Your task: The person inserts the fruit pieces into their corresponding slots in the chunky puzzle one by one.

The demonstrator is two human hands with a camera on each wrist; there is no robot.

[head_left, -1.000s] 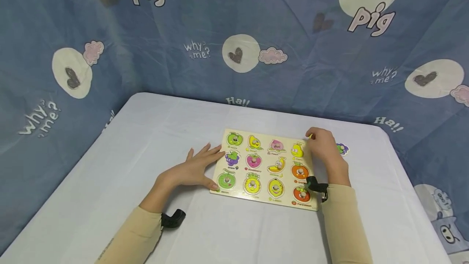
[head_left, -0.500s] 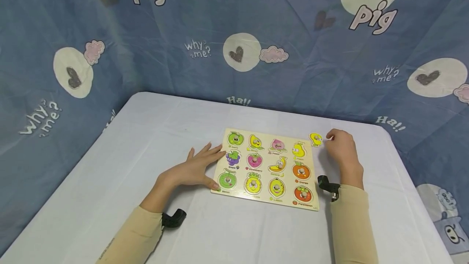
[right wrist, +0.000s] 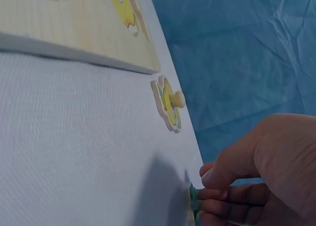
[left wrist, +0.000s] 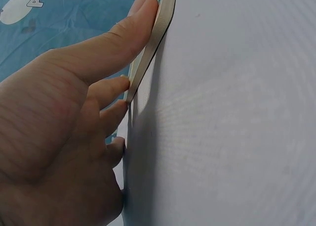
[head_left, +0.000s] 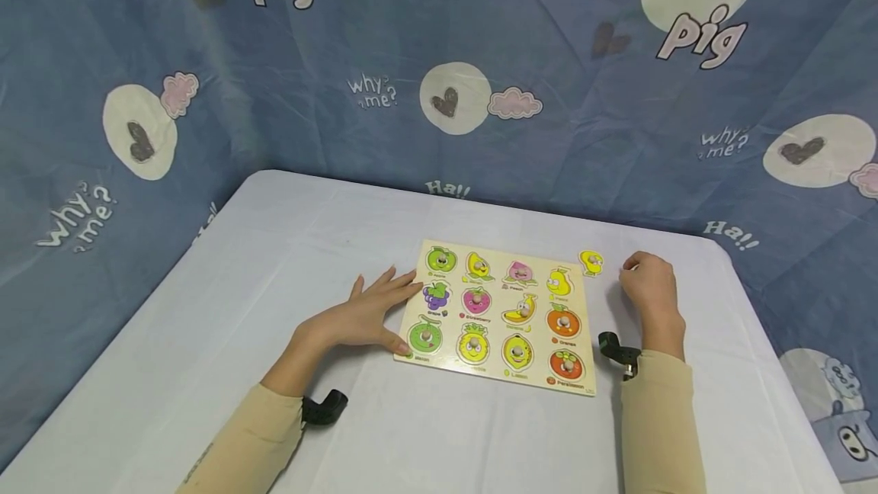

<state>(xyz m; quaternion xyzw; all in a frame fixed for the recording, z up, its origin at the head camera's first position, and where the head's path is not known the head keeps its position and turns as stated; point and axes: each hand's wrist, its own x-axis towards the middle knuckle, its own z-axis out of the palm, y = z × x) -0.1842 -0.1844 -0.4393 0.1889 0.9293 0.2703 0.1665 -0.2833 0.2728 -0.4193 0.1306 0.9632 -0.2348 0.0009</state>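
My left hand lies spread along the left side of a wooden fruit puzzle board, its thumb on the near left corner. In the left wrist view the thumb rests against the board's edge. Just right of the board's far right corner, a yellow pear puzzle piece with a wooden knob lies on the table. Farther right, my right hand pinches a grape puzzle piece, mostly hidden behind the fingers and low to the table. The board's grape and pear spots show no knob.
Knobbed fruit pieces such as an orange and a strawberry sit in the board. A white cloth covers the table. Behind it hangs a blue printed curtain. Each wrist wears a black camera mount.
My right hand has set the pear piece down beyond the board's right corner, let go, and moved right onto the grape piece. The left hand has stayed in place.
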